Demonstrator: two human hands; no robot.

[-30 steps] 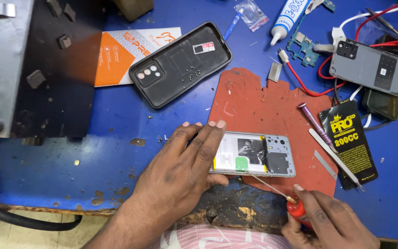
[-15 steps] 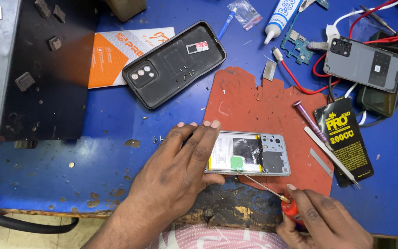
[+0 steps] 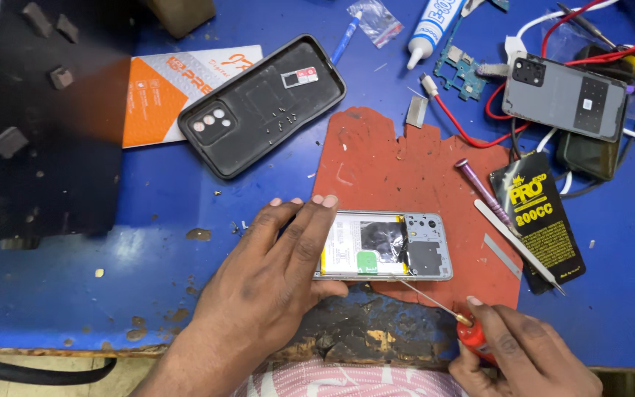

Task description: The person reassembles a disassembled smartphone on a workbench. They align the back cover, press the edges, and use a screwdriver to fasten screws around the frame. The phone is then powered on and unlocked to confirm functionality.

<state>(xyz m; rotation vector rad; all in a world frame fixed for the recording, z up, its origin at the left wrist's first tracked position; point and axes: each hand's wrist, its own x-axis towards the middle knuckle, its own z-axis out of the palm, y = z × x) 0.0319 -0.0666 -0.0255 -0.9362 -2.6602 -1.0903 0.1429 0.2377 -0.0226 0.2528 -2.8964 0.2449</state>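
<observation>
An opened phone (image 3: 398, 246) with its back removed lies on a red work mat (image 3: 406, 169), showing its battery and dark shields. My left hand (image 3: 273, 272) lies flat over the phone's left end and pins it down. My right hand (image 3: 523, 356) grips a red-handled screwdriver (image 3: 472, 334) at the bench's front edge. Its thin shaft slants up-left, with the tip at the phone's lower edge.
A black phone back cover (image 3: 262, 103) lies upper left beside an orange and white card (image 3: 159, 92). A grey phone (image 3: 564, 95), red wires, a small circuit board (image 3: 464, 70) and a glue tube (image 3: 431, 29) sit at the back right. A purple tool (image 3: 483, 191), white spudger and black packet (image 3: 542, 217) lie right.
My head view has shifted slightly. Both hands and the phone keep almost the same pose, the screwdriver tip staying at the phone's lower edge.
</observation>
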